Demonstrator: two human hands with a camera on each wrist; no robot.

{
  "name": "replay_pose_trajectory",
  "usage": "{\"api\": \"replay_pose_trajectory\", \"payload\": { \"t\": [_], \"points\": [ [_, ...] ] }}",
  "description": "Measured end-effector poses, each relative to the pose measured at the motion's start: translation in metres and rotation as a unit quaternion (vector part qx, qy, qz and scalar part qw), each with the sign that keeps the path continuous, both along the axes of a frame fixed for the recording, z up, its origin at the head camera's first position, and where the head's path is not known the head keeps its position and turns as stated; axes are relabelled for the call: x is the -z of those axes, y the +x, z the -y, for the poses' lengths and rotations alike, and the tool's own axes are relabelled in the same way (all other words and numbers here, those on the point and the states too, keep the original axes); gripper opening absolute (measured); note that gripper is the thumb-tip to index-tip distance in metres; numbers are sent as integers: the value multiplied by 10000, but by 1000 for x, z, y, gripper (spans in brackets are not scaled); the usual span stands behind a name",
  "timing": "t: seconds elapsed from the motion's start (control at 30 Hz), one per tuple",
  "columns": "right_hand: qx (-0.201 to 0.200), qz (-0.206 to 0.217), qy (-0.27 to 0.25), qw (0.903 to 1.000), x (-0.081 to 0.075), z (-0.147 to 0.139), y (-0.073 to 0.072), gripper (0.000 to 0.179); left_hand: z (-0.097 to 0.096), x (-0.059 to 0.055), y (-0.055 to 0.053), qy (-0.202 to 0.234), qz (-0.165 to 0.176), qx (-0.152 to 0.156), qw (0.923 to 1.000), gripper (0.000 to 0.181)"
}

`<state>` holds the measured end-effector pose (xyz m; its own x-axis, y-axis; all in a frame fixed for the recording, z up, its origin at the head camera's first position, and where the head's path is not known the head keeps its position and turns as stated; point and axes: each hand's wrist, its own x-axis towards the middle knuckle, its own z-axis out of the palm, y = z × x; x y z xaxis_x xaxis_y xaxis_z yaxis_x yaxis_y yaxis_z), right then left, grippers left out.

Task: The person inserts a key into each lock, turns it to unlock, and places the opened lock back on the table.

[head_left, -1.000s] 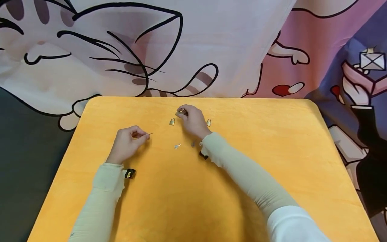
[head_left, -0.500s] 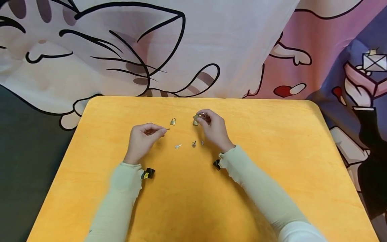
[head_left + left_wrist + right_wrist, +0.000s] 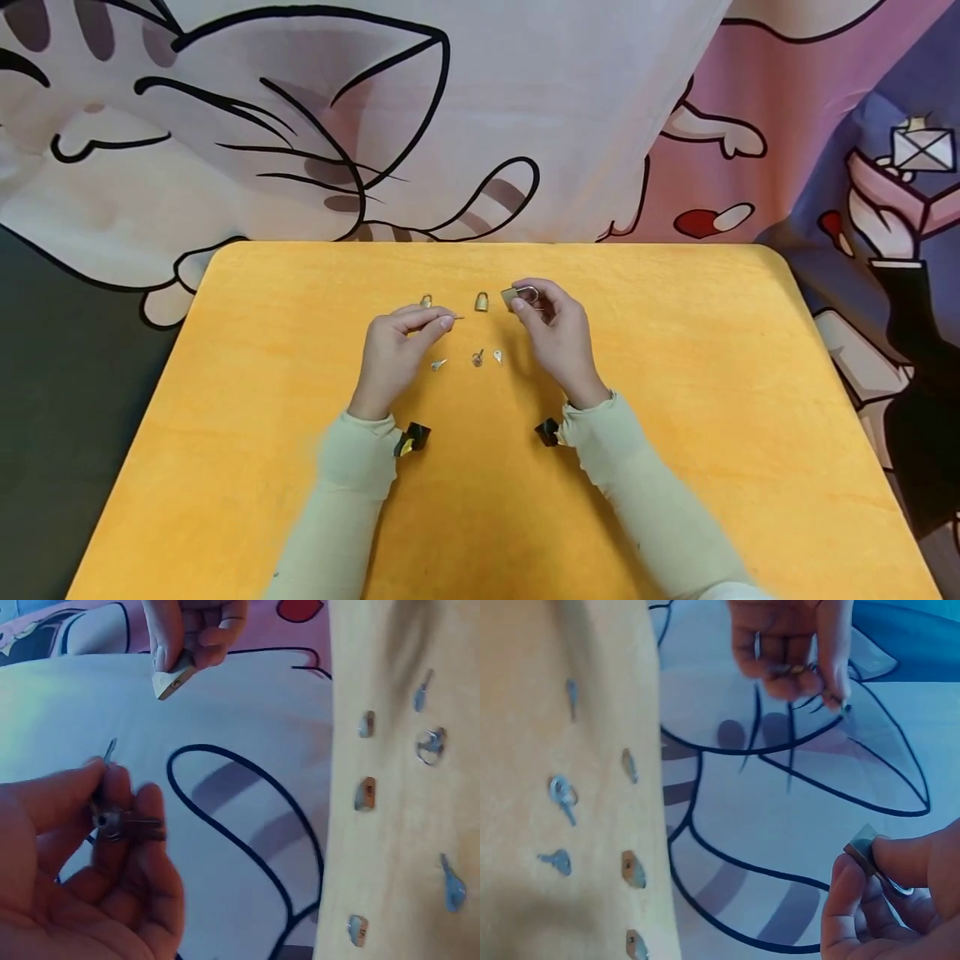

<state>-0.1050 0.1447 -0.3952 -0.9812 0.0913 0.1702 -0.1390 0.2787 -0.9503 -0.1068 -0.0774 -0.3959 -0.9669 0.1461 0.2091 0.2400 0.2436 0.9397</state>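
Observation:
My left hand (image 3: 397,354) pinches a small key (image 3: 110,750) between thumb and forefinger, its tip pointing towards the right hand. A second key (image 3: 135,825) lies against the curled fingers in the left wrist view. In my right hand (image 3: 555,333) is a brass padlock (image 3: 510,298), held by its body between thumb and fingers, its shackle towards the palm. The keyhole end of this padlock faces the left hand, with a gap between key and lock. Whether the shackle is unlatched, I cannot tell.
Further padlocks stand on the yellow table (image 3: 480,517): one (image 3: 482,302) between the hands, another (image 3: 426,301) partly behind the left hand, a third (image 3: 366,724) visible in the wrist views. Nearer lie loose keys (image 3: 438,365), (image 3: 498,357) and a key with a ring (image 3: 477,358).
The right hand has carried its padlock to the right, from above the table's padlocks. My left hand has moved right with the key, bringing the hands closer together.

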Motion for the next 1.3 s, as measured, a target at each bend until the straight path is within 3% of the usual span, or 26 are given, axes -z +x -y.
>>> {"api": "replay_pose_trajectory", "payload": {
  "t": [0.13, 0.33, 0.43, 0.6, 0.77, 0.93, 1.07, 1.3],
  "points": [
    [57, -160, -749, 9970, -3, 3, 4, 27, -12, -7, 2, -89, -44, -52, 9999, 17],
    [79, -523, -1731, 9835, -12, 6, 6, 29, -31, -19, 5, -163, -11, -216, 9996, 21],
    [125, -520, -2095, 9763, -15, 7, 8, 29, -39, -23, 6, -228, -192, -303, 9991, 21],
    [113, -357, -2396, 9701, -17, 8, 12, 31, -48, -27, 10, -456, -632, -383, 9962, 18],
    [172, -351, -2556, 9660, -17, 7, 16, 32, -52, -29, 14, -529, -756, -405, 9949, 19],
    [104, -325, -2804, 9593, -18, 6, 18, 30, -56, -28, 15, -326, -713, -323, 9964, 21],
    [33, -184, -3205, 9471, -21, 5, 19, 31, -60, -29, 17, -52, -626, -319, 9975, 16],
    [10, 210, -3788, 9252, -25, 5, 19, 32, -65, -32, 21, 619, -855, -843, 9908, 12]
  ]
}}
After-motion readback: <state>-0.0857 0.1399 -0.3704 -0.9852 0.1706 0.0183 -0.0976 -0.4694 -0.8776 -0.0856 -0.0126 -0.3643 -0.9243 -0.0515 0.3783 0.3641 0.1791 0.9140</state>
